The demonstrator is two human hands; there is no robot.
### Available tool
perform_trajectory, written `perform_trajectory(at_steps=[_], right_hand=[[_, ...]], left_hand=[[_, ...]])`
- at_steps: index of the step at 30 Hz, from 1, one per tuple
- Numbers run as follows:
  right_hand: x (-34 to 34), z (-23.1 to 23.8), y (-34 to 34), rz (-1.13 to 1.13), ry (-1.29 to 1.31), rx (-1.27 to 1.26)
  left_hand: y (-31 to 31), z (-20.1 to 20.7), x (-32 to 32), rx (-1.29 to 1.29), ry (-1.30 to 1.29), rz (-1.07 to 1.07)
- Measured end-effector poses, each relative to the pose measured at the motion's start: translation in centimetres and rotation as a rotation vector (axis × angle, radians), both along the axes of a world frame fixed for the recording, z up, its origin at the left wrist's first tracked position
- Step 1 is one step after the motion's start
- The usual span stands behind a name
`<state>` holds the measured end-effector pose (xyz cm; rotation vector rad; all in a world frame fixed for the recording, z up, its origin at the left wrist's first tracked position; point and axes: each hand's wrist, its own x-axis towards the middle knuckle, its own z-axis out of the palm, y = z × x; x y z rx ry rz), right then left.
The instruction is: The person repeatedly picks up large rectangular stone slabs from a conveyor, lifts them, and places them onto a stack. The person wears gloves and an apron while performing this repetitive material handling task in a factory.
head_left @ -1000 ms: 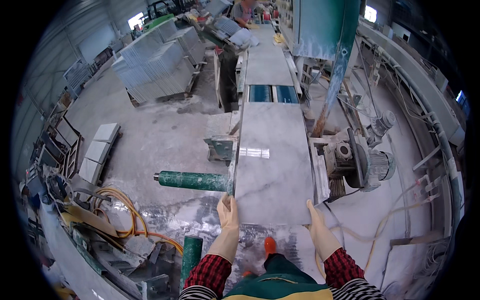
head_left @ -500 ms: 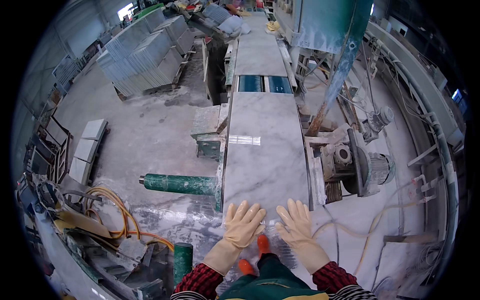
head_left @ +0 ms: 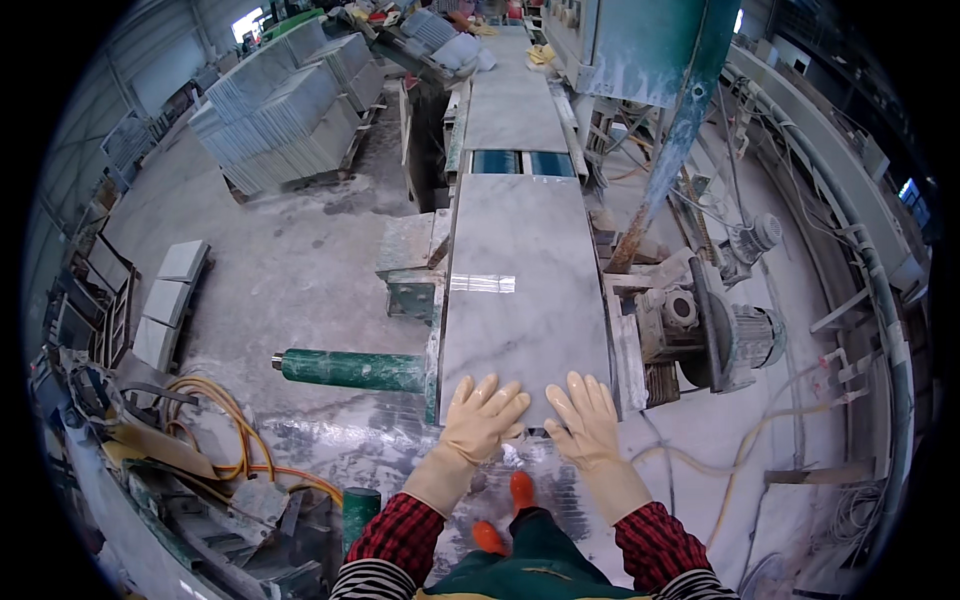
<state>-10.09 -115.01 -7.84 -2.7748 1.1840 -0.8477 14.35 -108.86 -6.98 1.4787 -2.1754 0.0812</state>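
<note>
I see a workshop hall with a grey concrete floor (head_left: 290,270), dusty and wet in patches. Stacks of grey stone tiles (head_left: 285,110) stand at far left, a few loose tiles (head_left: 170,300) nearer. Orange hoses (head_left: 225,430) coil lower left. Daylight enters through a far opening (head_left: 250,20).

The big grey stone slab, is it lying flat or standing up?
Lying flat. The stone slab rests face-up on the long conveyor line, with the left hand and right hand spread on its near end.
</note>
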Motion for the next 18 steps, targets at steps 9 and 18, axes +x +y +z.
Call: perform_trajectory(at_steps=[9, 18], right_hand=[[2.8, 1.7, -7.5, 0.032, -0.011, 0.085], [3.5, 1.8, -10.1, 0.008, 0.012, 0.106]], left_hand=[[-7.6, -1.0, 2.7, -0.008, -0.004, 0.001], [-10.2, -0.9, 3.2, 0.008, 0.020, 0.015]])
